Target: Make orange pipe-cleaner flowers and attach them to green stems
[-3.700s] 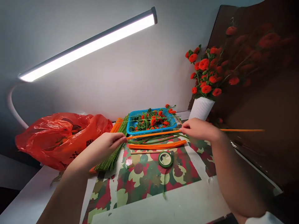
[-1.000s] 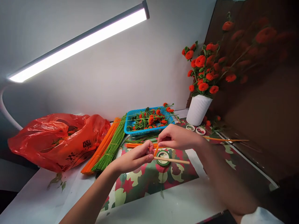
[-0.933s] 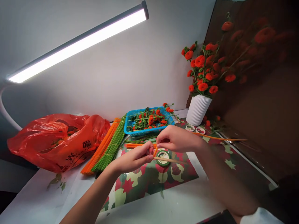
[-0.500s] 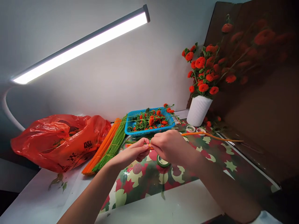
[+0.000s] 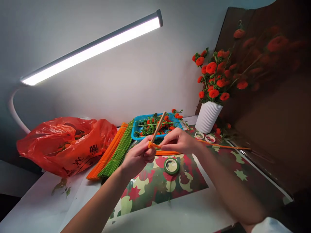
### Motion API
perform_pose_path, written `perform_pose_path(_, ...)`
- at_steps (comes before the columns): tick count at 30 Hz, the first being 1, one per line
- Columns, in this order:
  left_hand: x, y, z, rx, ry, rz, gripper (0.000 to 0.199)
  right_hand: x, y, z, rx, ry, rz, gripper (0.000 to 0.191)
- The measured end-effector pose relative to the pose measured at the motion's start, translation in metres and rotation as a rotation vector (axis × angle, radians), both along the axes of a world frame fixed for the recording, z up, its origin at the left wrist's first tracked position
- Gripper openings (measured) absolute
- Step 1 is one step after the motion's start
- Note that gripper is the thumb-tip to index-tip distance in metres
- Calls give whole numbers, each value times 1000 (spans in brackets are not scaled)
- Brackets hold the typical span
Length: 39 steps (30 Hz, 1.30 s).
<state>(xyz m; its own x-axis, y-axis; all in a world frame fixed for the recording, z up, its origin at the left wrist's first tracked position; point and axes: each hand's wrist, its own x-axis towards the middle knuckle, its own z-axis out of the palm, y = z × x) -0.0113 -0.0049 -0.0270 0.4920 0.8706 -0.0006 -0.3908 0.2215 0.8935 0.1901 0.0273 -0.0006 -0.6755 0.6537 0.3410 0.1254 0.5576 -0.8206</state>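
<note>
Pinched in my left hand [image 5: 141,152] is a thin wooden stick [image 5: 159,127], tilted up and to the right. An orange pipe cleaner [image 5: 223,146] loops round the stick's lower part at my left fingertips. My right hand [image 5: 179,141] has its fingers closed on that pipe cleaner just right of the stick, and the long free end runs out past the wrist to the right. Beneath the hands lie more orange pipe cleaners [image 5: 170,152]. A roll of green tape [image 5: 171,166] rests on the patterned mat [image 5: 155,181] in front of them.
Behind the hands stands a blue basket [image 5: 135,129] of small orange flowers. Orange pipe cleaners [image 5: 109,150] and green ones [image 5: 118,153] lie bundled beside a red plastic bag [image 5: 65,145]. A white vase [image 5: 208,117] of flowers and two tape rolls [image 5: 210,138] are at right. A lamp [image 5: 97,48] hangs above.
The wooden stick now shows upright and tilted in my left hand, with the orange pipe cleaner looped round it. My right hand has drawn slightly away to the right, uncovering the green tape.
</note>
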Motion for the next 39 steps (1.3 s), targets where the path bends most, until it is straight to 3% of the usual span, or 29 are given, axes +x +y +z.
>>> perform_pose_path(3, -2, 1, -7, 70, 16, -129, 22, 10, 10, -2, -214, -61, 148, 28)
perform_pose_path(9, -5, 5, -16, 216, 263, -317, 26, 19, 14, 3, -267, -265, 201, 33)
perform_pose_path(14, -7, 4, -13, 396, 657, -401, 23, 15, 1, 10, -15, -395, 54, 13)
perform_pose_path(18, -8, 6, -16, 486, 840, -284, 21, 3, -13, 12, 303, -514, -194, 15)
perform_pose_path(21, -7, 10, -22, 460, 783, -188, 24, -7, -18, 10, 468, -603, -310, 16)
perform_pose_path(26, -8, 15, -27, 345, 633, -165, 32, -16, -16, 0, 712, -650, -339, 18)
perform_pose_path(30, 0, 14, -27, 213, 450, -158, 36, -15, -12, -5, 939, -549, -387, 22)
perform_pose_path(33, 10, 9, -27, 126, 295, -46, 38, -13, -11, -6, 1091, -413, -444, 28)
perform_pose_path(36, 19, 1, -24, 61, 169, 89, 39, -14, -9, -9, 1147, -313, -481, 32)
perform_pose_path(39, 23, -5, -17, 28, 76, 193, 40, -20, -10, -13, 1054, -155, -481, 31)
